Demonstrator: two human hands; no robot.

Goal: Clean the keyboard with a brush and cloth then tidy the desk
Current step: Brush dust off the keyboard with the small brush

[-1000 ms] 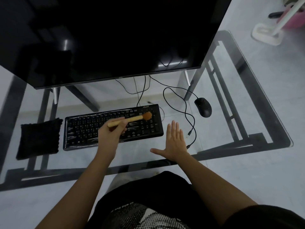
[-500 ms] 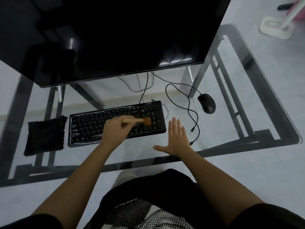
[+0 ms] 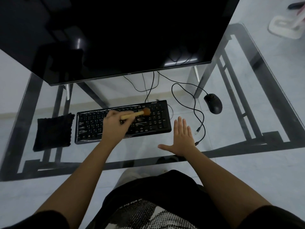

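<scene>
Head view: glass tabletop point(image 3: 231, 133) under a dark monitor point(image 3: 123, 33), pale floor showing through. Left hand point(image 3: 113, 124) over the keyboard point(image 3: 123, 122), fingers point(image 3: 110, 115) curled tight round a wooden brush point(image 3: 135, 114); handle lying along the keyboard's length, bristles on the upper rows toward the right end. Right hand point(image 3: 181, 139) flat, fingers spread, empty, just right of the keyboard. Black cloth point(image 3: 53, 131) beside the keyboard's left end, nearer the left hand

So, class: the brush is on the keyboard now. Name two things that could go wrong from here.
1. The brush works near the keyboard's far edge, so dust may land on the glass desk.
2. The loose cable loops beside the right hand; a snag might drag the mouse.
</scene>
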